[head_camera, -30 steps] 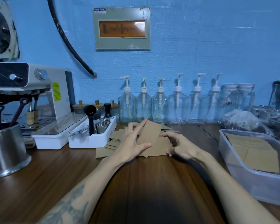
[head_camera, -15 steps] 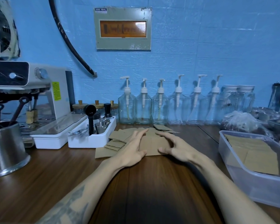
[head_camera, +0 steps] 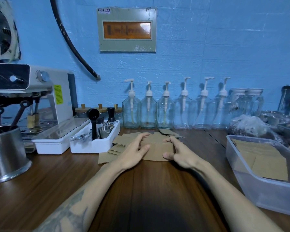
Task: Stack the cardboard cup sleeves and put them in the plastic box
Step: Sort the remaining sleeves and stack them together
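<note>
**Both hands squaring a flat sleeve stack on the counter**

Left hand and right hand bracket a small stack of cardboard cup sleeves lying flat on the wooden counter. Left: fingers mostly straight, laid along the stack's left edge, fingertips reaching toward its far corner. Right: fingers loosely bent, thumb at the near right corner, other fingertips over the far right edge. Neither hand lifts the stack; whether the right hand's thumb actually pinches the cardboard, can't tell.

Stack position: centre of the counter, directly ahead, near edge curved and facing the person.

More loose sleeves fan out to the left of the stack, partly under the left hand, overlapping each other. A few more lie just behind the stack, near the bottles.

Plastic box: clear, on the counter at right, well apart from the hands. Already holds flattened sleeves lying overlapped along its floor.

Surroundings:
- row of clear pump bottles against the blue wall
- white tray with a black tamper and metal tools, just left of the loose sleeves
- espresso machine far left, steel pitcher in front of it
- bagged items and metal containers behind the box

Left forearm carries a tattoo.
</note>
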### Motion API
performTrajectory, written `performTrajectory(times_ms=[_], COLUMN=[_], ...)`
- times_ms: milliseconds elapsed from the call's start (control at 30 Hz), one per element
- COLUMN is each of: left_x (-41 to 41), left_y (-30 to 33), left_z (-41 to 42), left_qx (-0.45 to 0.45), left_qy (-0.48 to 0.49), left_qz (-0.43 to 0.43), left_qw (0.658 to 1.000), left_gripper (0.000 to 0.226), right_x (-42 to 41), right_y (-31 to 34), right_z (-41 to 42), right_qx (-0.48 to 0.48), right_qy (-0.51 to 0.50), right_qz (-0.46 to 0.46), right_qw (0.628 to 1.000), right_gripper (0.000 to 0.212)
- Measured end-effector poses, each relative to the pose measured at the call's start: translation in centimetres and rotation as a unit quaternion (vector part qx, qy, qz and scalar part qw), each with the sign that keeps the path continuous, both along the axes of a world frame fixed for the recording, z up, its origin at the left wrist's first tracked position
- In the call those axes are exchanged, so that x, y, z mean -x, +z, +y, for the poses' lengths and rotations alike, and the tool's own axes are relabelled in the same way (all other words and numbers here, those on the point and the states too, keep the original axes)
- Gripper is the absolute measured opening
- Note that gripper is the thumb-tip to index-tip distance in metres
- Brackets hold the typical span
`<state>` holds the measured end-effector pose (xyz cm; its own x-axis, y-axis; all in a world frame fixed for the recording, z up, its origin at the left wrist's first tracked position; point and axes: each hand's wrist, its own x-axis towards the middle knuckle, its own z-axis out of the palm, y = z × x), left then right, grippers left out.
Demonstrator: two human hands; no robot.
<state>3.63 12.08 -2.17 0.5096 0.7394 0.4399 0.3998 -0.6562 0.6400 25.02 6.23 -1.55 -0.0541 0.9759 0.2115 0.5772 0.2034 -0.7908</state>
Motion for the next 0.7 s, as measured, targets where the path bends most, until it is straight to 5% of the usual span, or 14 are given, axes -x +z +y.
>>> performTrajectory(times_ms=[100,233,400,700], left_x=[1.4,4.1,3.1,3.8], left_y=[0.6,0.5,-0.6,-0.3], left_z=[1.5,4.2,5.0,4.7], left_qx=[-0.071,-0.172,-0.106,-0.098], left_qy=[0.069,0.154,0.15,0.149], left_qz=[0.007,0.136,0.302,0.306], left_qw=[0.995,0.964,0.935,0.935], left_gripper=[0.039,0.042,0.059,0.071], right_x=[-0.5,-0.7,-1.1,-1.3], right_y=[0.1,0.3,0.2,0.1], right_z=[0.0,-0.1,0.2,0.4], right_qx=[0.012,0.039,0.046,0.028], right_qy=[0.001,0.016,0.021,0.017], right_qz=[0.008,0.016,0.006,0.02], right_qw=[1.0,0.999,0.999,0.999], right_gripper=[0.036,0.032,0.033,0.032])
